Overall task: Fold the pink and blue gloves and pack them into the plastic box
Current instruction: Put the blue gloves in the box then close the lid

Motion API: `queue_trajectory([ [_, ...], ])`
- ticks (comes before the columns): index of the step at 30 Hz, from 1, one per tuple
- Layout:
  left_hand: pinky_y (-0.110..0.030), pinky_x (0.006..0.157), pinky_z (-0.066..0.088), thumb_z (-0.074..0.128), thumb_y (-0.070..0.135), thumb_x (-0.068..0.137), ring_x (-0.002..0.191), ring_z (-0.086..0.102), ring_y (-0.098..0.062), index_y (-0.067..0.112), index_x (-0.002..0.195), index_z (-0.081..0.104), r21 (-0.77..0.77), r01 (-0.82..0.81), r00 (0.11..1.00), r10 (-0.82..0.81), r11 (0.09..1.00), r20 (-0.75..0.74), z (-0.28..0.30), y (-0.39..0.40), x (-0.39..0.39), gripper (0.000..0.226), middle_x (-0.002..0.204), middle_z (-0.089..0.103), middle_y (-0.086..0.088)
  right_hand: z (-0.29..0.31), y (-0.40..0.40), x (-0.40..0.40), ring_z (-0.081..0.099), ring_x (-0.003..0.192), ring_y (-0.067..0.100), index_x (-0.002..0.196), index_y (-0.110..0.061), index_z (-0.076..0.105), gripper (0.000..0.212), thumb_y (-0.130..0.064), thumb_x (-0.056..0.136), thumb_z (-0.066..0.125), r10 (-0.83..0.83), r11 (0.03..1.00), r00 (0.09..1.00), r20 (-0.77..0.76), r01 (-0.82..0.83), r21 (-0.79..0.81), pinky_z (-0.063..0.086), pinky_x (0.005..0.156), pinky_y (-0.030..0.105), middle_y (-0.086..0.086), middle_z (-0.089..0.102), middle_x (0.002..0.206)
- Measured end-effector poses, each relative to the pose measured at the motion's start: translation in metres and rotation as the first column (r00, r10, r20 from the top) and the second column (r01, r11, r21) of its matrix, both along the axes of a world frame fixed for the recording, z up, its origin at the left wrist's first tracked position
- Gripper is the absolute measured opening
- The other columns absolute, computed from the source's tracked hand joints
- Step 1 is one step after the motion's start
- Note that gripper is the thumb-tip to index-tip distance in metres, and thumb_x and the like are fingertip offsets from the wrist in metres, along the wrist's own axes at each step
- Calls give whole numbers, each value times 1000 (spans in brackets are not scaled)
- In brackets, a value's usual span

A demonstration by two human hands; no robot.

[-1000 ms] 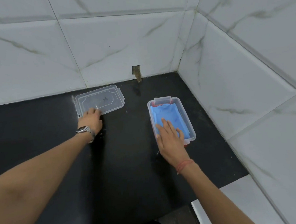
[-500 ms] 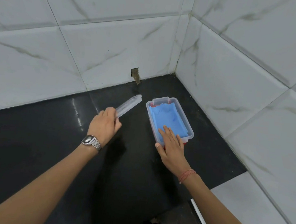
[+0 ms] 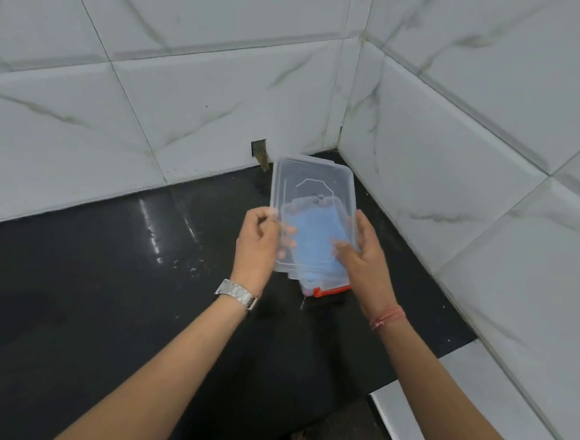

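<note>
Both hands are on the clear lid, holding it above the plastic box. Left hand grips the lid's left long edge, thumb on top, fingers curled under and visible through the plastic. Right hand holds the right long edge, thumb on top near the lid's near-right corner, fingers wrapped under. The lid is tilted, far end raised toward the wall corner, near end low over the box; it covers most of the box in this view, so I can't tell whether the near edge is touching the box rim. The box sits on the black counter, right of centre, near the corner where the two white marble-look tiled walls meet. The blue glove lies flat inside the box, seen blurred through the lid and filling most of its width. A red-orange strip shows at the box's near end, along the bottom edge; can't tell if it's the pink glove or part of the box. A metal watch is on the left wrist and a red thread band on the right wrist. There is a small dark notch in the far wall tile, just left of the lid's far end. A white ledge borders the counter at near right.
</note>
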State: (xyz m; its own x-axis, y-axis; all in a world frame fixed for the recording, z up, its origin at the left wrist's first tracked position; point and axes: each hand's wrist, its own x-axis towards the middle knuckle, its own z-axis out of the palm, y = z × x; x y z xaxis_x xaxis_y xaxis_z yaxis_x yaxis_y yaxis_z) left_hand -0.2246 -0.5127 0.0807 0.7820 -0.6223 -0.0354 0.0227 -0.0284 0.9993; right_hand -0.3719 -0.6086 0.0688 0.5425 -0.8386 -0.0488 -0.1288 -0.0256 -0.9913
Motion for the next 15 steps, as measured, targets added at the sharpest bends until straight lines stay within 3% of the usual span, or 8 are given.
queue_trajectory([
  [3, -7, 53, 41, 55, 24, 91, 59, 60, -2, 22, 109, 63, 274, 12, 926, -114, 962, 359, -17, -7, 1, 20, 71, 69, 1, -3, -24, -7, 43, 133, 9, 149, -26, 33, 56, -15, 96, 47, -64, 997, 991, -119, 60, -39, 38, 113, 40, -17, 45, 144],
  [6, -16, 52, 37, 55, 32, 91, 66, 55, -11, 17, 105, 67, 485, -1, 833, -268, 875, 485, -30, -12, -2, 23, 77, 63, -5, -7, -40, -8, 41, 135, 12, 148, -23, 36, 52, -13, 97, 41, -66, 997, 970, -232, 53, -65, 33, 116, 40, -6, 42, 150],
  [8, -24, 53, 35, 54, 34, 92, 66, 52, -15, 14, 102, 67, 572, -32, 796, -325, 820, 511, -35, -15, -5, 26, 76, 56, -4, -11, -46, -6, 39, 137, 17, 149, -21, 35, 54, -7, 97, 37, -35, 998, 954, -299, 20, -54, 32, 116, 40, -3, 40, 151],
  [11, -30, 60, 44, 51, 35, 93, 70, 57, -20, 10, 102, 65, 645, -48, 802, -356, 762, 480, -41, -17, -7, 30, 81, 58, -9, -19, -50, -3, 38, 138, 22, 150, -19, 33, 55, -3, 96, 34, 10, 999, 924, -382, -22, -27, 31, 116, 43, 1, 39, 152],
  [15, -32, 62, 46, 52, 36, 93, 72, 58, -22, 8, 98, 63, 671, -44, 815, -362, 740, 452, -47, -15, -11, 31, 81, 59, -10, -24, -53, 2, 41, 136, 24, 149, -19, 34, 52, -4, 99, 35, 39, 999, 906, -422, -47, -8, 37, 111, 44, 2, 42, 150],
])
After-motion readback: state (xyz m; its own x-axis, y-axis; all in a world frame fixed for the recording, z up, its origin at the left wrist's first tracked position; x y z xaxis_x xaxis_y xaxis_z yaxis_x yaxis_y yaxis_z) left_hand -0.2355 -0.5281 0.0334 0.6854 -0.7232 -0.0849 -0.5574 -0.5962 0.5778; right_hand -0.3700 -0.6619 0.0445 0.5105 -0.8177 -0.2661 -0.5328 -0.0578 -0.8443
